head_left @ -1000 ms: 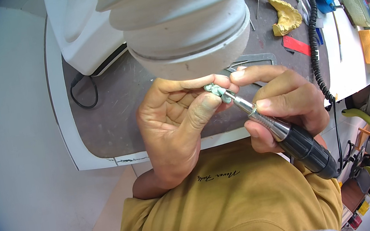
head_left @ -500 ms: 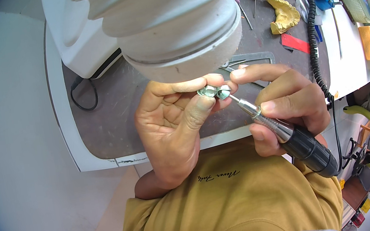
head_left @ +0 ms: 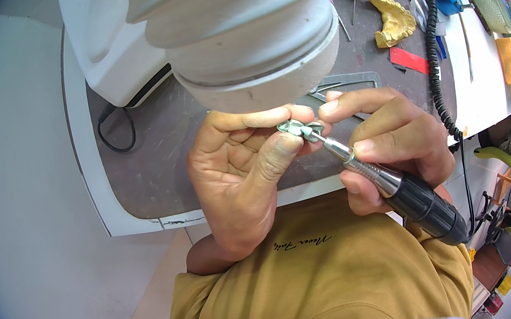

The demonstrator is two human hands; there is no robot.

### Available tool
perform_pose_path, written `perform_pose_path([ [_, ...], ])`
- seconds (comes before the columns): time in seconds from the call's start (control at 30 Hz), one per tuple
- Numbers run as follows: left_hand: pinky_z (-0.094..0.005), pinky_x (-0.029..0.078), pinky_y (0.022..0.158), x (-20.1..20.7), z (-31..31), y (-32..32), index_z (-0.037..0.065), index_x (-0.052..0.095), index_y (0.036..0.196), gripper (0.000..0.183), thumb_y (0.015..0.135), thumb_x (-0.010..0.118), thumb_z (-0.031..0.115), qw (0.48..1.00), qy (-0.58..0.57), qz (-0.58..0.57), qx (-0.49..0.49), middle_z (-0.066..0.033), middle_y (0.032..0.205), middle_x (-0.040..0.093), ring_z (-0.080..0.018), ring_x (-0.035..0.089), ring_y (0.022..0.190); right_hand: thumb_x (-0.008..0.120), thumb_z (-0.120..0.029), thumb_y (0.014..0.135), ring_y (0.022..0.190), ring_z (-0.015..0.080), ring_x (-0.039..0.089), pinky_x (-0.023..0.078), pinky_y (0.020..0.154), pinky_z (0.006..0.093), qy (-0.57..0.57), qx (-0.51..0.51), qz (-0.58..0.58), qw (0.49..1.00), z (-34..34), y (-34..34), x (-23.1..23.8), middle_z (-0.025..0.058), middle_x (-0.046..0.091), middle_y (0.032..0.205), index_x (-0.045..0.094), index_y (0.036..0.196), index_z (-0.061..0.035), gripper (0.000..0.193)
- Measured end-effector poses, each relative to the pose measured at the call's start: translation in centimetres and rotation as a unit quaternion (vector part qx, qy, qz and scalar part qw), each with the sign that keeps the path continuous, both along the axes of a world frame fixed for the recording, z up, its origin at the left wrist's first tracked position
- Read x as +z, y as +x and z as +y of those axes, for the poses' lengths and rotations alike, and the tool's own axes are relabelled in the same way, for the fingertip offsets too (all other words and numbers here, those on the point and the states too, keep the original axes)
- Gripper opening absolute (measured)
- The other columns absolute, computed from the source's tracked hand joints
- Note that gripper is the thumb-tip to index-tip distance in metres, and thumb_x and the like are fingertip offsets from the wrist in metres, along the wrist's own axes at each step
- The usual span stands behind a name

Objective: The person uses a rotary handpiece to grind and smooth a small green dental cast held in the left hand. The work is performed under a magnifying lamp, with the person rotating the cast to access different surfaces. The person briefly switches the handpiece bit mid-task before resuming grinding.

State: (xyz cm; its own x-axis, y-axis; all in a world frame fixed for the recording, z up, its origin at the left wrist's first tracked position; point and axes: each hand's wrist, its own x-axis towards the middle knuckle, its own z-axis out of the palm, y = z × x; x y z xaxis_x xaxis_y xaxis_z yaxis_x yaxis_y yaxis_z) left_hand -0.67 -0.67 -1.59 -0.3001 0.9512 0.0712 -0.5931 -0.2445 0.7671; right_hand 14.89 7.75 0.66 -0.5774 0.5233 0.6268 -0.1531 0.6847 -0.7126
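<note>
Greenish piece (head_left: 291, 128) is sitting right in the pinch of the left hand (head_left: 231, 176). Biggest thing I've got on the remote feed is the workbench (head_left: 158, 174), its dark top spreading out to both sides of the grip. Next down, a fat ribbed white hose (head_left: 243, 36) has its mouth just beyond the fingers, and a white machine (head_left: 112, 42) is off past the grip to the left. Then the hands: the left one is narrowed, thumb and fingers holding that piece, while the right hand (head_left: 407, 137) wraps a black-and-silver rotary handpiece (head_left: 391, 183), kinda like a pen. A black coiled cord (head_left: 432, 54) is to the right of that grip. Beyond it and rightward I see a yellow dental cast (head_left: 400, 22), with a red strip (head_left: 409, 61) near it. Smallest is the handpiece tip (head_left: 316, 136), right at the piece, though honestly I can't tell if they're touching.
</note>
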Motion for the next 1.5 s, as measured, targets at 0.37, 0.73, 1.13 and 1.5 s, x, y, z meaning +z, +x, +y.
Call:
perform_pose_path([
  [0.37, -0.0345, 0.06, 0.081, -0.06, 0.02, 0.03, 0.002, 0.055, 0.111, 0.017, 0.094, 0.058, 0.001, 1.0, -0.001, 0.0, 0.0, -0.0163, 0.106, 0.065, -0.0256, 0.069, 0.093, 0.076, -0.006, 0.08, 0.097, 0.0372, 0.066, 0.053, 0.088, 0.0526, -0.04, 0.014, 0.007, 0.999, -0.25, -0.13, 0.34, 0.0105, 0.059, 0.081, 0.055, 0.102, -0.0023, 0.031],
  [0.73, -0.0347, 0.061, 0.079, 0.0, -0.06, 0.04, 0.001, 0.055, 0.112, 0.018, 0.094, 0.058, 0.001, 1.0, -0.014, 0.005, 0.005, -0.0159, 0.106, 0.067, -0.0257, 0.069, 0.093, 0.076, -0.005, 0.079, 0.099, 0.0368, 0.065, 0.052, 0.09, 0.0533, -0.057, 0.037, -0.01, 0.998, -0.03, 0.31, 0.38, 0.0116, 0.059, 0.086, 0.055, 0.102, -0.0014, 0.031],
  [1.13, -0.0386, 0.054, 0.085, -0.35, 0.0, 0.35, 0.004, 0.059, 0.114, 0.022, 0.092, 0.06, -0.001, 1.0, 0.022, 0.009, 0.012, -0.0136, 0.109, 0.064, -0.0228, 0.064, 0.097, 0.075, -0.002, 0.077, 0.094, 0.0392, 0.066, 0.054, 0.087, 0.0525, -0.039, 0.035, -0.001, 0.999, 0.1, 0.16, 0.1, 0.0117, 0.059, 0.081, 0.056, 0.103, -0.0005, 0.033],
  [1.5, -0.038, 0.054, 0.085, -0.87, -0.1, 0.19, 0.004, 0.059, 0.115, 0.023, 0.092, 0.06, -0.001, 0.999, 0.029, 0.03, 0.014, -0.0145, 0.11, 0.064, -0.0216, 0.063, 0.098, 0.074, -0.004, 0.079, 0.094, 0.0412, 0.067, 0.056, 0.084, 0.0494, -0.035, 0.049, 0.002, 0.998, 0.3, 0.27, 0.24, 0.0109, 0.057, 0.078, 0.055, 0.102, 0.0008, 0.03],
])
